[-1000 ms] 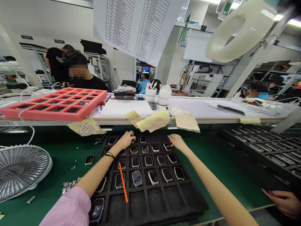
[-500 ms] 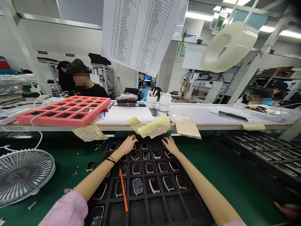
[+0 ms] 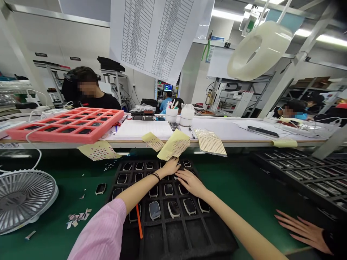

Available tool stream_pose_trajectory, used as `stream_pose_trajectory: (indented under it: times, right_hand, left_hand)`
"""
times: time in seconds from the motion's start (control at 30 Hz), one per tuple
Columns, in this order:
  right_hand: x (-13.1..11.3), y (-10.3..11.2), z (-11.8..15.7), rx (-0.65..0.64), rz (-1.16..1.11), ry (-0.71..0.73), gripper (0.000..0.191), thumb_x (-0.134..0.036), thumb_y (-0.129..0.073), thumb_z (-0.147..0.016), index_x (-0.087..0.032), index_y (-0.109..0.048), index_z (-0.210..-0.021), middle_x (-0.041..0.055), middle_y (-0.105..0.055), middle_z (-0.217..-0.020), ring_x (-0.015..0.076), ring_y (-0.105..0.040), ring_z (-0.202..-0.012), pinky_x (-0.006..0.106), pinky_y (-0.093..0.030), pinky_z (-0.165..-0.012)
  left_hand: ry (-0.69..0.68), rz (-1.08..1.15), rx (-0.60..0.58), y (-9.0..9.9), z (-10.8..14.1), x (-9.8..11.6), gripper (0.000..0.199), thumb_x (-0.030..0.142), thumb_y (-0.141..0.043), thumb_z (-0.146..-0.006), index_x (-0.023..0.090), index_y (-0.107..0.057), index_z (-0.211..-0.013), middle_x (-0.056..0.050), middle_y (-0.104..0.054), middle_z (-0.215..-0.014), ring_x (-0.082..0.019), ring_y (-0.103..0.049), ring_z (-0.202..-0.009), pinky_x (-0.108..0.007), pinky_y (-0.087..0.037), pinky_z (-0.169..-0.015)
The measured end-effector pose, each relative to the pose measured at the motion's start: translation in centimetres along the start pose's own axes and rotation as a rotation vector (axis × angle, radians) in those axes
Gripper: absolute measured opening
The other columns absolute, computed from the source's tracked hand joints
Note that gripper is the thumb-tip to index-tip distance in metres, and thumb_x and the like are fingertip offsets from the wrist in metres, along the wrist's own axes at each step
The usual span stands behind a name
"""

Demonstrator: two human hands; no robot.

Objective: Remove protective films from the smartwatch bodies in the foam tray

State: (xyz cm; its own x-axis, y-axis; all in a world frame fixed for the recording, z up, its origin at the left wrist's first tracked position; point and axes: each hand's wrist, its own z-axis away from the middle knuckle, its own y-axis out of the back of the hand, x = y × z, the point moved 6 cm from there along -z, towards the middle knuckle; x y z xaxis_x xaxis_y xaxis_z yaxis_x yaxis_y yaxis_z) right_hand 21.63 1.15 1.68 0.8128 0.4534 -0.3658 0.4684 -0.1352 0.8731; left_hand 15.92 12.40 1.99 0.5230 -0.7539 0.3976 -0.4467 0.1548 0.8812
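Note:
A black compartment tray (image 3: 173, 231) holds several watch-like devices, one per filled pocket, with a bare front row. My left hand (image 3: 171, 167) reaches to the back of the tray beside a yellow sticker sheet (image 3: 173, 144); its fingers are bent over the pockets, and whether they grip anything is hidden. Close to it, my right hand (image 3: 191, 182) lies over the tray's right part, fingers extended and a little apart, with nothing visibly held. An orange stick (image 3: 139, 222) rests across the left front pockets.
A fan (image 3: 24, 202) stands at the left, near a loose watch (image 3: 100, 189) and small scraps (image 3: 78, 217). A pink tray (image 3: 67, 124) sits on the shelf. Another black tray (image 3: 303, 180) and another person's hand (image 3: 303, 229) are at the right.
My left hand has moved right along the tray's back, and my right hand has come left and nearer, so they almost meet. The other person's hand now shows more fully.

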Motion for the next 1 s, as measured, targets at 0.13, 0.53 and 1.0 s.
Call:
stream_pose_trajectory:
  times: [0.13, 0.53, 1.0]
  right_hand:
    - [-0.5, -1.4, 0.8, -0.240, 0.057, -0.021, 0.058, -0.049, -0.021, -0.096, -0.017, -0.033, -0.143, 0.0032, -0.028, -0.149, 0.0193, -0.020, -0.141, 0.045, -0.014, -0.118]
    - [-0.3, -2.6, 0.4, -0.229, 0.135, -0.081, 0.067, -0.055, -0.017, -0.094, -0.013, -0.032, -0.143, 0.0049, -0.027, -0.150, 0.0203, -0.018, -0.141, 0.046, -0.015, -0.118]
    - [0.3, -2.9, 0.9, -0.147, 0.048, -0.144, 0.057, -0.054, -0.023, -0.094, -0.023, -0.041, -0.138, 0.0051, -0.028, -0.150, 0.0268, -0.022, -0.140, 0.052, -0.021, -0.115]
  left_hand:
    - [0.017, -0.100, -0.050, 2.2, 2.7, -0.8, 0.036, 0.025, -0.040, -0.091, 0.007, -0.050, -0.120, -0.018, -0.050, -0.125, -0.027, -0.046, -0.121, -0.042, -0.038, -0.106]
    - [-0.049, -0.140, -0.415, 4.8, 7.0, -0.7, 0.040, 0.017, -0.067, -0.069, 0.019, -0.060, -0.108, -0.009, -0.060, -0.102, -0.024, -0.057, -0.097, -0.031, -0.047, -0.083]
    - [0.058, -0.143, -0.257, 9.0, 10.8, -4.2, 0.035, 0.030, -0.065, -0.072, 0.020, -0.060, -0.106, -0.006, -0.059, -0.097, -0.018, -0.059, -0.085, -0.024, -0.045, -0.072]
